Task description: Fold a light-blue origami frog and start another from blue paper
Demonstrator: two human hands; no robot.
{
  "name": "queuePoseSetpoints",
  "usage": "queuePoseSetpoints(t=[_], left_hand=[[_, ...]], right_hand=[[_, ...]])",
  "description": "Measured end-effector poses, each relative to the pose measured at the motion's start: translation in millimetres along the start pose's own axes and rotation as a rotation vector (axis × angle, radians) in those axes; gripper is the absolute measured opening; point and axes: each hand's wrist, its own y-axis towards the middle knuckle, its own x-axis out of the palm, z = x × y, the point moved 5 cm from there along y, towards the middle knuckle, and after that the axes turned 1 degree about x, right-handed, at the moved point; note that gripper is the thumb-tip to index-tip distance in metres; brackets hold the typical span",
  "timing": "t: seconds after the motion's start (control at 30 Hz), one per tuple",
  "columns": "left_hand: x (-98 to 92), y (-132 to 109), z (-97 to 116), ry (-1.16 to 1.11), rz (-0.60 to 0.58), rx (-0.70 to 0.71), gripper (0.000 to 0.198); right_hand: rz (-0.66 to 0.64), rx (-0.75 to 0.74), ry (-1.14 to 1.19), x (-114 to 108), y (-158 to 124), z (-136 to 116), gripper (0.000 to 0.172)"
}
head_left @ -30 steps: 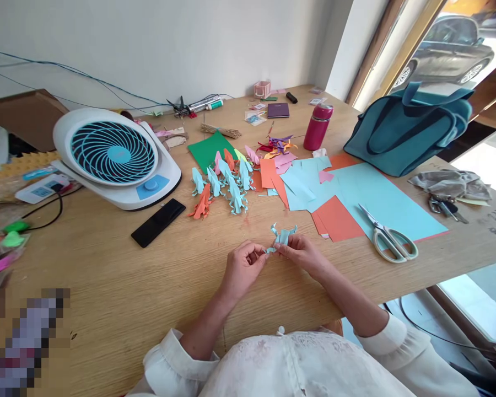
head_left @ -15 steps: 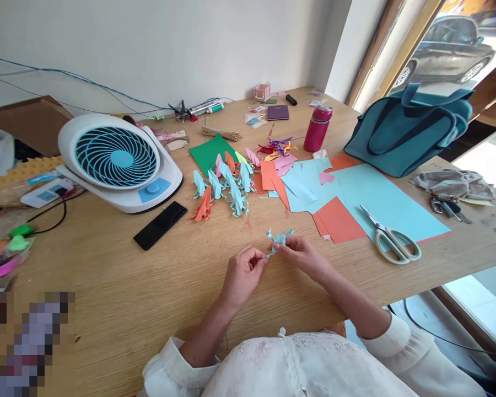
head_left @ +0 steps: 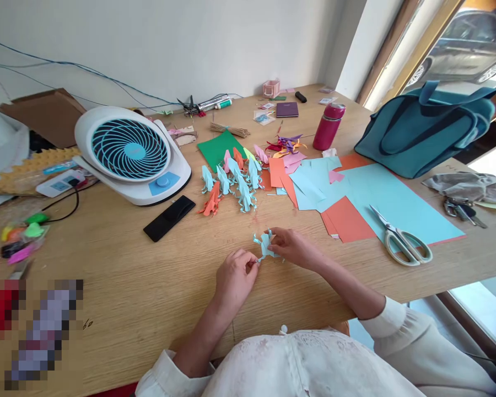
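A light blue folded paper figure (head_left: 266, 244) with curled thin legs is between my hands, just above the tabletop. My right hand (head_left: 295, 249) pinches its body from the right, thumb and fingers closed. From the left, my left hand (head_left: 237, 278) pinches the tip of one lower leg; a small dark thing shows at those fingertips, too small to name. Beyond them stands a group of similar folded figures, several blue ones (head_left: 244, 194) and an orange one (head_left: 210, 203) in front, with pink and green ones behind.
Scissors (head_left: 405, 242) lie on a blue sheet (head_left: 413, 198) at right, beside orange paper (head_left: 351, 220). A black case (head_left: 169, 218) and a white fan (head_left: 177, 160) stand to the left. Farther back are a magenta bottle (head_left: 329, 128) and a teal bag (head_left: 421, 138).
The paper figure has turned and shifted a little left and down with both hands. My right hand now grips it from higher up. The whole view has swung slightly left.
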Motion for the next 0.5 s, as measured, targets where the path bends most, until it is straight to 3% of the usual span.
queuePoseSetpoints(t=[0.1,0.2,0.3,0.4,0.5], left_hand=[[0.0,-5,-1,0.132,-0.028,-0.004,0.012],[-5.2,-8,3,0.155,0.021,0.036,0.006],[-8.3,-8,13,0.097,0.092,0.230,0.023],[0.8,-8,16,0.062,0.044,0.421,0.029],[12.9,-8,8,0.072,-0.022,0.478,0.030]], right_hand=[[0.004,-0.019,-0.049,2,2,-3,0.019],[0.020,-0.025,-0.087,4,2,-1,0.026],[0.019,-0.045,-0.085,7,2,3,0.032],[0.024,-0.064,-0.026,8,3,9,0.041],[0.069,-0.042,0.066,0,0,15,0.050]])
